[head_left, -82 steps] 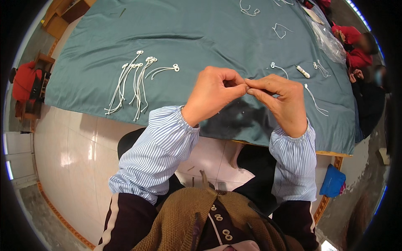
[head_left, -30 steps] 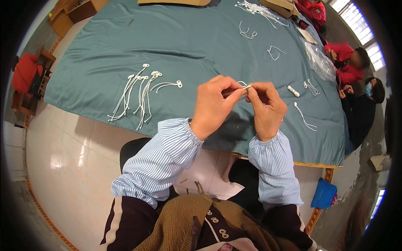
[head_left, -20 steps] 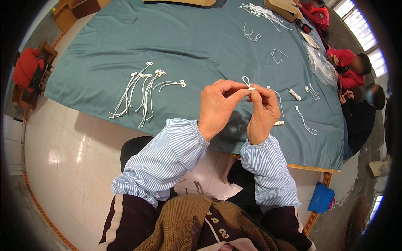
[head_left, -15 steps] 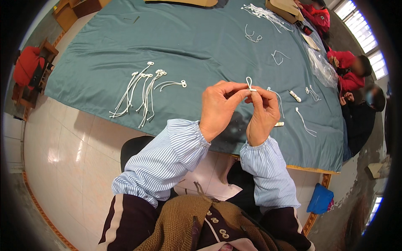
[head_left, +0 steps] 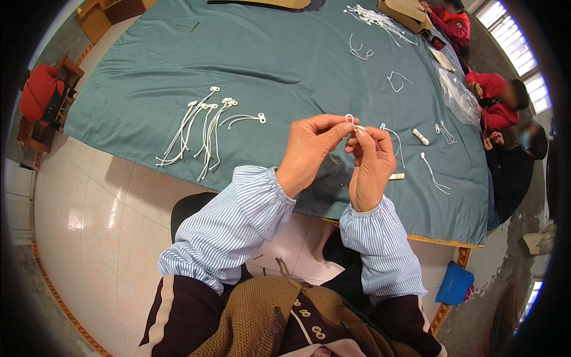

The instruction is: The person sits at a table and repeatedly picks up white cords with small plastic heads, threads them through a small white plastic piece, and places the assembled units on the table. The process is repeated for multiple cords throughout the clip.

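Left hand and right hand, raised together above the near edge of the table, which is covered in a teal cloth. Fingers of both hands pinched shut on one short white cord, its small loop standing up just above the fingertips; the cord sits between the two hands, clear of the cloth. Left of the hands, well apart: a bundle of white looped cords laid in rough parallel, their tails reaching close to the near table edge, with one separate cord lying crosswise just beside the bundle. Right of the hands, near: single loose cords and two small white cylinders, one close behind the right hand at the cloth's near edge. Far side: further scattered cords and a clear plastic bag near the right edge. A broad bare stretch of cloth lies between the hands and the far items. Below the near edge, pale floor tiles. Other people in red sleeves sit at the right edge of the table, apart from the hands.
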Motion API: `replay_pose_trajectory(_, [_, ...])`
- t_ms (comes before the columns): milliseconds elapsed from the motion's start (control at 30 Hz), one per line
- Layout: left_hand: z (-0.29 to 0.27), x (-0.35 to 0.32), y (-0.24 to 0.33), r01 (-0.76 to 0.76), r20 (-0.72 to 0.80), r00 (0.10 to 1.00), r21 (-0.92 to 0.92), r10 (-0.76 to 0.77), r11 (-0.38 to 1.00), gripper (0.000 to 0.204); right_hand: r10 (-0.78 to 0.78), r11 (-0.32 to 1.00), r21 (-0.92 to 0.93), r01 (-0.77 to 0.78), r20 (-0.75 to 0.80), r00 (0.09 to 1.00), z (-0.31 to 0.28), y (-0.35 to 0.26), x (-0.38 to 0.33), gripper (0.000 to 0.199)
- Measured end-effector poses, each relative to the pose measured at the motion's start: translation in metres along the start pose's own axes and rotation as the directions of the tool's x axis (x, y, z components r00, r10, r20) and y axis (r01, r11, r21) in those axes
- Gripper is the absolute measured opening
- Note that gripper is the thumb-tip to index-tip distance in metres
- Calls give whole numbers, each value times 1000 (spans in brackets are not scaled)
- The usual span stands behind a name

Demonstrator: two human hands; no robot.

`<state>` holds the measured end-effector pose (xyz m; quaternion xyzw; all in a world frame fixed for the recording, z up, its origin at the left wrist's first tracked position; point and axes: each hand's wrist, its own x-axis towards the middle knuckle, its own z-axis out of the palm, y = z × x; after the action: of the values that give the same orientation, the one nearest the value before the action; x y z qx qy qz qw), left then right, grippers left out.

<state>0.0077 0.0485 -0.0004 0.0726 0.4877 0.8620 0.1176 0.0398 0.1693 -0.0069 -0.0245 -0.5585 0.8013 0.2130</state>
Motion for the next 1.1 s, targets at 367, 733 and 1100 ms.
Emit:
replay_pose_trajectory(367, [-7,0,0,130,119,987,-222,-105,966,18,-11,999,-53,10,-13,1000,0,0,-1,10])
replay_pose_trajectory(733, [-10,-2,4,170,144,981,-293,-132,941,17,38,999,-31,-36,75,996,1,-9,-1,12])
replay_pose_trajectory(1100, [-11,0,2,142,126,985,-208,-118,968,17,-123,901,-392,184,176,977,-1,-23,4,14])
